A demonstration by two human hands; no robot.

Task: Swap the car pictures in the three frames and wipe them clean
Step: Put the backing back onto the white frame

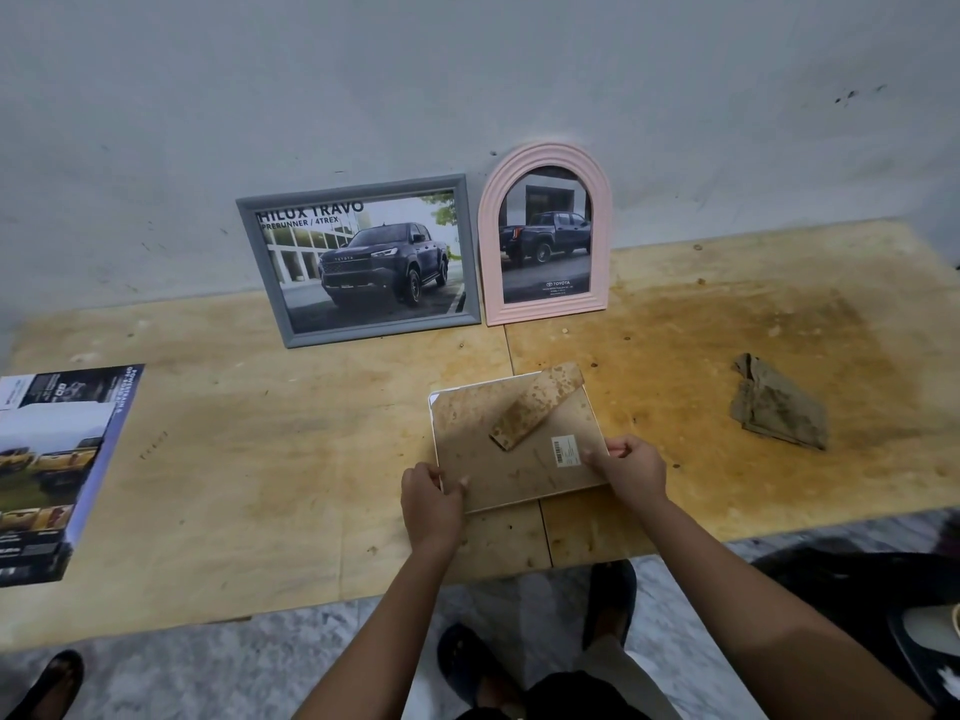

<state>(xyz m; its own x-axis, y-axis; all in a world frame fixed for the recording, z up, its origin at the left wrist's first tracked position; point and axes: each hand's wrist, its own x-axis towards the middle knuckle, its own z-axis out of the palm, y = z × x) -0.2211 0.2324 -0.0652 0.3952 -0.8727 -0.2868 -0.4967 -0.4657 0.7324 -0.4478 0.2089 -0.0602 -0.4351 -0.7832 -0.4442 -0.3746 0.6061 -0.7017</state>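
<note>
A: Left grip [434,493]?
B: Clenched round the near left corner of the frame [467,423], thumb tip on the backing, fingers wrapped over the edge.
A: And the right grip [628,465]?
B: Pinching the same frame at its right edge, just beside the barcode label [565,450]. Fingers curled, thumb on the backing. Neither one released.
A: Where on the worktop [260,459]?
B: Near the front edge, about the middle, face down and turned a little askew. Brown-spotted backing, with the stand [537,405] lying slantwise across it, spotted the same way.
A: Flat or lifted?
B: Cannot tell.
A: The other two frames?
B: Upright against the wall [467,70] at the back of the worktop, side by side, very nearly touching. Grey frame [358,189] on the left, holding a front view of a dark pickup [374,262] under the words "HILUX TRAVO". Pink frame [491,252] on the right, arched, holding a rear view of a dark pickup [545,241].
A: Anything else up there?
B: Crumpled brown cloth [776,407] off to the right, well apart from both grips, on a dark rusty stain. Brochure [52,459] with car pictures lying flat at the far left.
</note>
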